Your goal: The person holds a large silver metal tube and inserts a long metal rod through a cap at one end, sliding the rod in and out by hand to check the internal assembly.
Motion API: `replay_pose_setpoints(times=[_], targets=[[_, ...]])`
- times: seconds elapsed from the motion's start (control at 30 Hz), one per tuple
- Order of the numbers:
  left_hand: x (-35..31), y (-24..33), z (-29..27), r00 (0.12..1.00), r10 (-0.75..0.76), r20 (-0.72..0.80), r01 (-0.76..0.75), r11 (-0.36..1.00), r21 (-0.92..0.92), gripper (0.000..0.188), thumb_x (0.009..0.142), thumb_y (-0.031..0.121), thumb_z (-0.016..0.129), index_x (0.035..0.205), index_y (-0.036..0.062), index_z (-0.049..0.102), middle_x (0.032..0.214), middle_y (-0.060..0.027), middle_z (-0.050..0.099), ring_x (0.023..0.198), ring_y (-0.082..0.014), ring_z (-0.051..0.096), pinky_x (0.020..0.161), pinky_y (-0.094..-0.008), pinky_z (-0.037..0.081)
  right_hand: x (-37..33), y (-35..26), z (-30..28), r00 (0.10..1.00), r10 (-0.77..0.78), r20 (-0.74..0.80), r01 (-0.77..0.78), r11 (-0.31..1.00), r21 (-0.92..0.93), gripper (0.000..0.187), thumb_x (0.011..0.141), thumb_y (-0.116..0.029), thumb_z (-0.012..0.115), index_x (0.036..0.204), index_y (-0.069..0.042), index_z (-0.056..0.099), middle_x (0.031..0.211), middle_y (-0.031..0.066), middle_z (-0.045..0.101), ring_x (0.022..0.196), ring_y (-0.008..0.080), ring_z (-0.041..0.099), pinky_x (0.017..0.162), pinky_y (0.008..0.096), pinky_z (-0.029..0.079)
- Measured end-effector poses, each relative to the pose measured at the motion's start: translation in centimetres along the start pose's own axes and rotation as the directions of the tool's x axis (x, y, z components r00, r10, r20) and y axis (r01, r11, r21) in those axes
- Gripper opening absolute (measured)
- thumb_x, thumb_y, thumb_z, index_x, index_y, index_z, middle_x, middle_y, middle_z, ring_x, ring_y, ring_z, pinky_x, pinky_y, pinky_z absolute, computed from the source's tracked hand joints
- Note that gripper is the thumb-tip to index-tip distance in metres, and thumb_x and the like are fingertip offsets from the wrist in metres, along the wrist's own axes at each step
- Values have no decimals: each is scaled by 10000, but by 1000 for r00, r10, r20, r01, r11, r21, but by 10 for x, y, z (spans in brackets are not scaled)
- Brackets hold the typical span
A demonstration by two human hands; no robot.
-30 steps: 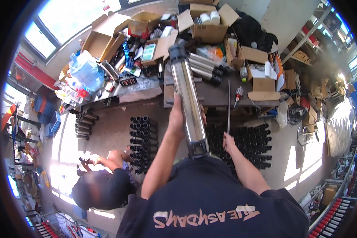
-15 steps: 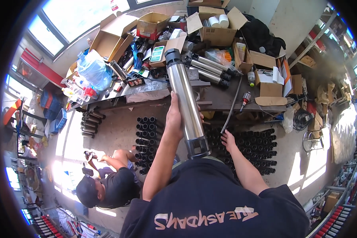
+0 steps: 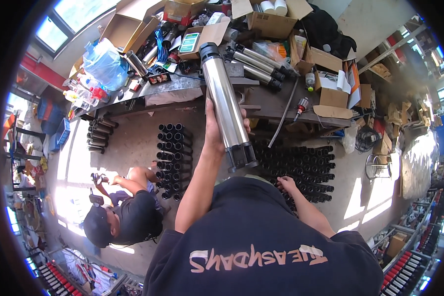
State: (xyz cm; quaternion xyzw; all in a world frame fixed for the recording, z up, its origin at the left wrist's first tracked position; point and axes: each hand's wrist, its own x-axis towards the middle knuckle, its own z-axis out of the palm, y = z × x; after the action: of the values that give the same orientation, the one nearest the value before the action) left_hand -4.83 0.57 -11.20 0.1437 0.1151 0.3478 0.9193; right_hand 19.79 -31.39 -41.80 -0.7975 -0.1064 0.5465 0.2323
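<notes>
My left hand (image 3: pixel 215 129) is wrapped round a shiny metal cylinder (image 3: pixel 223 98) with black caps at both ends. The cylinder is held up at a tilt, its upper end in front of the cluttered workbench and its slotted lower cap near my chest. My right hand (image 3: pixel 285 184) hangs low at my right side, above rows of black-ended tubes (image 3: pixel 311 170). Its fingers are loosely bent and apart, with nothing visible in them. A thin grey rod (image 3: pixel 284 113) slants over the bench's front edge, apart from that hand.
The workbench (image 3: pixel 182 93) bears several similar metal cylinders (image 3: pixel 259 69), open cardboard boxes (image 3: pixel 333 96), bottles and a red-and-silver motor part (image 3: pixel 301 107). More black tubes (image 3: pixel 171 158) stand on the floor. A co-worker (image 3: pixel 128 217) sits low at the left.
My right hand has drawn back toward my body, away from the grey rod's lower end. The cylinder stays in my left hand. The whole view has shifted slightly.
</notes>
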Motion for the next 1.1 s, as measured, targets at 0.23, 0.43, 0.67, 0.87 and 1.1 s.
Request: replay_pose_setpoints(times=[0.23,0.43,0.67,0.87,1.1], targets=[[-5,26,19,982,13,-189,19,986,167,821,945,764,287,1108,-2,533,855,-145,628,720,-282,677,641,-434,593,-2,-1,16,997,-65,-44,60,993,-105,388,936,-380,644,1099,-31,694,956,89,721,749,174,659,594,313,505],[-12,38,16,987,-40,-154,45,999,26,760,964,727,311,1248,36,446,902,-170,603,720,-302,642,623,-445,589,-19,-42,33,993,-119,-23,98,900,-425,432,875,-403,664,1110,-45,725,1091,179,723,1053,312,678,922,394,519],[-13,35,10,999,18,-30,-19,999,-38,740,964,726,328,1261,63,465,959,-181,577,756,-301,600,665,-450,555,6,-58,40,986,-165,18,161,924,-346,328,917,-322,655,1054,-33,724,871,93,749,749,190,702,714,331,560],[-15,33,18,988,95,121,-91,995,-36,786,950,757,273,1277,81,505,969,-160,607,744,-296,618,672,-442,541,9,-49,35,980,-197,30,195,911,-364,334,905,-339,656,994,-25,731,857,107,744,733,185,700,684,326,557],[-32,47,48,899,342,-272,-148,824,547,748,1014,661,202,1160,7,536,804,-162,654,627,-289,679,581,-400,589,7,-24,21,984,-177,-2,149,839,-524,456,831,-451,672,1049,-57,742,1043,189,729,1036,336,686,915,404,529]])
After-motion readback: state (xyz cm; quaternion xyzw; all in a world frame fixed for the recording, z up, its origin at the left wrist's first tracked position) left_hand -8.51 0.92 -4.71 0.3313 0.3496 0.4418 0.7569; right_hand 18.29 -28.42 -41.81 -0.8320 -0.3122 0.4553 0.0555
